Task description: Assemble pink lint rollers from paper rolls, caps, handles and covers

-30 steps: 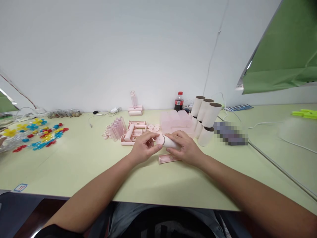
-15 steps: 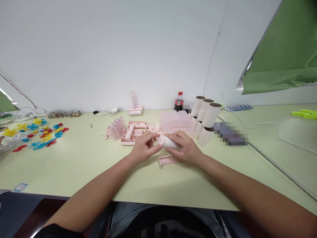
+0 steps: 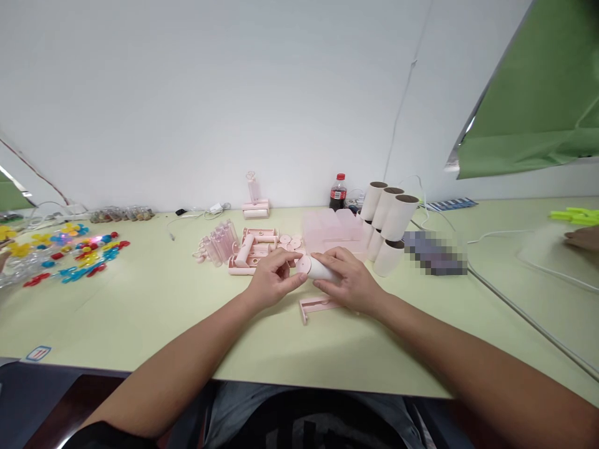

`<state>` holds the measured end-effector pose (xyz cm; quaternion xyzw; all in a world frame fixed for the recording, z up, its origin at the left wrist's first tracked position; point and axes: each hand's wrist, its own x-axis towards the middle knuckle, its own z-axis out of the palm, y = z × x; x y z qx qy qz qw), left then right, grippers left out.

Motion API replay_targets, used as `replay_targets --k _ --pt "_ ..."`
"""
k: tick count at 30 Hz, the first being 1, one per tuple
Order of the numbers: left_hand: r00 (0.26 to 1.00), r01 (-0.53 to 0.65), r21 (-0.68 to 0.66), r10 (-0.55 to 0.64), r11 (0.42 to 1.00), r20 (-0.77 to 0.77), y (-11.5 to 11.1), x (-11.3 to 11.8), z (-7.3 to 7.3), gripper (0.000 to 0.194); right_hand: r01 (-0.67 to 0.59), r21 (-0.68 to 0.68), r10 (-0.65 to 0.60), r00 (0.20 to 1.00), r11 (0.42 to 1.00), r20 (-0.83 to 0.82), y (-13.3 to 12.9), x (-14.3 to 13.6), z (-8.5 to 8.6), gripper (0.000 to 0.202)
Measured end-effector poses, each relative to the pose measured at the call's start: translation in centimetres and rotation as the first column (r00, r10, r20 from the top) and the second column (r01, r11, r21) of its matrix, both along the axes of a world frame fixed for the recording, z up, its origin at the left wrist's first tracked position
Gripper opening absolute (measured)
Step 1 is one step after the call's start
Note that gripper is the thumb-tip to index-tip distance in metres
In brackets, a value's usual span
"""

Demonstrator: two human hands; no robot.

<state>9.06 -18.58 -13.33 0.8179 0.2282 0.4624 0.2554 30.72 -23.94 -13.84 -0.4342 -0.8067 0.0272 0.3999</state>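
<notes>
A white roll (image 3: 324, 271) with a pink round end cap (image 3: 304, 264) is held between both hands above the table. My left hand (image 3: 276, 277) is closed on the cap, with the thumb at its lower edge and the fingers at its top. My right hand (image 3: 346, 275) wraps around the roll's body and hides its far end. Below them, a pink plastic holder frame (image 3: 318, 304) lies on the table, partly covered by my right hand. More pink holder frames (image 3: 257, 249) and flat pink discs (image 3: 290, 241) lie just beyond my left hand.
Clear pink tubes (image 3: 219, 243) lie left of the frames. Translucent pink boxes (image 3: 332, 226) and stacked white rolls (image 3: 392, 215) stand behind my right hand, near a cola bottle (image 3: 337, 192). Colourful plastic toys (image 3: 88, 252) spread at left. Another person's hand (image 3: 584, 238) shows at far right.
The pink holder frame under my right hand has tipped and shifted slightly. Another person's hand has come into view at the far right. My hands have barely moved on the roll.
</notes>
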Motion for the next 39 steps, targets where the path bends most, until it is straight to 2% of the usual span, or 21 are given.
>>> replay_targets --k 30,34,39 --pt "0.999 0.039 -0.065 -0.037 0.997 0.035 0.2 0.1 -0.5 0.036 -0.002 0.036 0.003 0.999 0.999 -0.035 -0.2 -0.1 -0.1 0.047" --pt "0.999 0.045 -0.143 -0.040 0.989 0.038 0.5 0.2 -0.9 0.040 -0.004 0.063 0.006 0.999 0.998 -0.039 -0.2 0.0 -0.2 0.046" --pt "0.992 0.108 -0.252 -0.087 0.962 0.094 0.8 0.4 -1.4 0.047 0.001 0.066 0.000 1.000 0.998 -0.027 -0.3 0.0 0.0 0.046"
